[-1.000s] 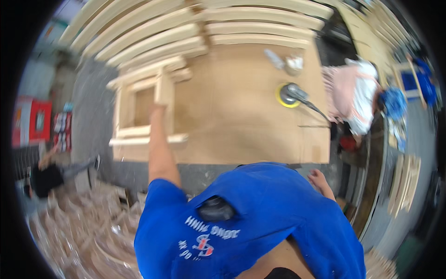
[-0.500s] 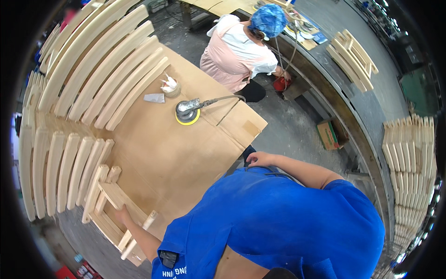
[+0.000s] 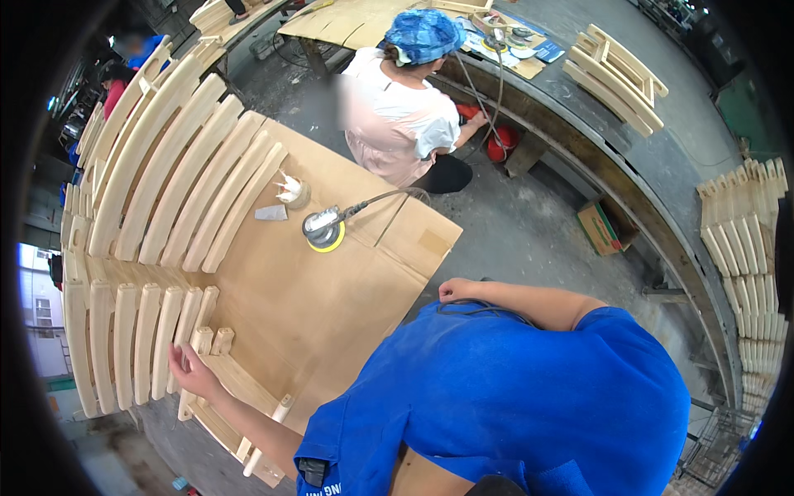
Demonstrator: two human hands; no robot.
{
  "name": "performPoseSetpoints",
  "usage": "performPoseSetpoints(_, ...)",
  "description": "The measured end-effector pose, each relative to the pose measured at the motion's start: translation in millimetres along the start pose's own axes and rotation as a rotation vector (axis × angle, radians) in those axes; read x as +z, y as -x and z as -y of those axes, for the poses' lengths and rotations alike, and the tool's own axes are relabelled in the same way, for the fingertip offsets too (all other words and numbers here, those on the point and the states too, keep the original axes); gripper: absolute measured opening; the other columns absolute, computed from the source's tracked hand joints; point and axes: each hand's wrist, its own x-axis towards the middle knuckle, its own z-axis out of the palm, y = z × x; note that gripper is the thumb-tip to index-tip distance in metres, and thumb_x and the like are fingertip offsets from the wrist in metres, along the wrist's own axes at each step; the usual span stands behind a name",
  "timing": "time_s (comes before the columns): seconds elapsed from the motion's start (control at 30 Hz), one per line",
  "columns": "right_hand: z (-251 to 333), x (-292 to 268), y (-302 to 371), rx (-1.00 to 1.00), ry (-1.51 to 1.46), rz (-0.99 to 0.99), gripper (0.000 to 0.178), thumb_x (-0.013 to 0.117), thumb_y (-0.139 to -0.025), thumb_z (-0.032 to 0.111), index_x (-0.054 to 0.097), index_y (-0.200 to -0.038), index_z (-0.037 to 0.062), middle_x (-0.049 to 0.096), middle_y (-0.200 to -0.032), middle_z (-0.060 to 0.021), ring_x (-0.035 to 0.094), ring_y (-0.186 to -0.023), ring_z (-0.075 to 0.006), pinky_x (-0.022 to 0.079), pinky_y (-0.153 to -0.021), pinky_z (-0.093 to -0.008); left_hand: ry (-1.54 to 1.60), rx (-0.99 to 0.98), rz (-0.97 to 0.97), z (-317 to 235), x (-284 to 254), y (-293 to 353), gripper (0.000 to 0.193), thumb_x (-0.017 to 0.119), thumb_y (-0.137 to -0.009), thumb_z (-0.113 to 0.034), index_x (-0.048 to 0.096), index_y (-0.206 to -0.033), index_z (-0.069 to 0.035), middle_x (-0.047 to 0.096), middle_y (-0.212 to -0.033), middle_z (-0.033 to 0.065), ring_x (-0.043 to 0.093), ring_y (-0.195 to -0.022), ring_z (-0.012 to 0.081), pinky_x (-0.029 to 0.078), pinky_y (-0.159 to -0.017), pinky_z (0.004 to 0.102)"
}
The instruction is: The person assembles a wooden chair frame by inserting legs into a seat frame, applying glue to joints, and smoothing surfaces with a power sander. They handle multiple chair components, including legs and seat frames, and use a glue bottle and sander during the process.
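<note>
My left hand (image 3: pixel 197 374) is raised with its fingers apart and nothing in them. It is over the far-left end of a pale wooden frame (image 3: pixel 245 382), close in front of a stack of curved wooden frames (image 3: pixel 153 331). Part of the lower frame is hidden behind my forearm. At my waist my right hand (image 3: pixel 456 289) is curled closed, beside a dark cord (image 3: pixel 488 309). Whatever it may hold is hidden.
On the cardboard-topped table (image 3: pixel 331 289) sit a yellow-rimmed disc sander (image 3: pixel 322 230), grey sandpaper (image 3: pixel 270 213) and a tub (image 3: pixel 294 194). A co-worker (image 3: pixel 397 124) crouches beyond, near a red bucket (image 3: pixel 501 144). More wooden frames (image 3: pixel 616 78) lie on the right-hand bench.
My left hand has let go of the wooden frame and moved left and up toward the stack. My right hand stays at my waist. The co-worker's arm has shifted, and the view has tilted.
</note>
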Motion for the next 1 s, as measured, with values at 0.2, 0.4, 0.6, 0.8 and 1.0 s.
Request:
performPoseSetpoints(0.2, -48, -39, 45, -0.1, 0.049, -0.186, 0.018, 0.062, -0.088, 0.024, 0.066, -0.091, 0.007, 0.067, -0.079, -0.0084, 0.061, -0.075, -0.0196, 0.049, -0.071, -0.0354, 0.946, 0.896, 0.455, -291, -4, 35, 0.013, 0.049, -0.09, -0.001, 0.059, -0.083, 0.003, 0.061, -0.076, 0.0194, 0.061, -0.073, 0.0286, 0.052, -0.071, 0.0382)
performPoseSetpoints(0.4, -114, -72, 136, 0.105, -0.37, -0.184, 0.019, 0.064, -0.089, 0.025, 0.066, -0.088, 0.0061, 0.065, -0.076, -0.0022, 0.059, -0.073, -0.0114, 0.048, -0.068, -0.0299, 1.749, 1.186, 1.211, -490, 25, 122, 0.029, 0.054, -0.093, -0.032, 0.064, -0.106, -0.008, 0.063, -0.076, 0.009, 0.063, -0.065, 0.0225, 0.052, -0.065, 0.0406)
performPoseSetpoints(0.6, -191, -86, 208, 0.014, -0.546, -0.434, 0.016, 0.061, -0.092, 0.021, 0.067, -0.088, 0.007, 0.065, -0.078, -0.0007, 0.057, -0.072, -0.0083, 0.049, -0.067, -0.0262, 1.955, 1.265, 1.939, -583, 79, 188, 0.021, 0.044, -0.097, -0.024, 0.06, -0.088, -0.014, 0.055, -0.063, 0.0016, 0.055, -0.053, 0.0172, 0.047, -0.056, 0.0364)
performPoseSetpoints(0.8, -226, -91, 244, -0.003, -0.559, -0.637, 0.015, 0.062, -0.092, 0.018, 0.067, -0.09, 0.005, 0.068, -0.082, -0.0019, 0.059, -0.079, -0.0093, 0.05, -0.074, -0.029, 1.956, 1.187, 2.629, -652, 124, 217, 0.02, 0.047, -0.095, -0.026, 0.058, -0.081, -0.016, 0.049, -0.059, 0.0008, 0.051, -0.049, 0.0169, 0.041, -0.052, 0.0339)
performPoseSetpoints(1.0, -246, -105, 253, 0.053, -0.905, -0.632, 0.02, 0.068, -0.087, 0.028, 0.066, -0.083, 0.0087, 0.062, -0.076, 0.0037, 0.054, -0.073, -0.0069, 0.047, -0.068, -0.0258, 2.104, 1.085, 2.732, -696, 175, 228, 0.02, 0.048, -0.094, -0.026, 0.059, -0.08, -0.016, 0.052, -0.06, 0.0022, 0.052, -0.049, 0.0166, 0.042, -0.051, 0.0335)
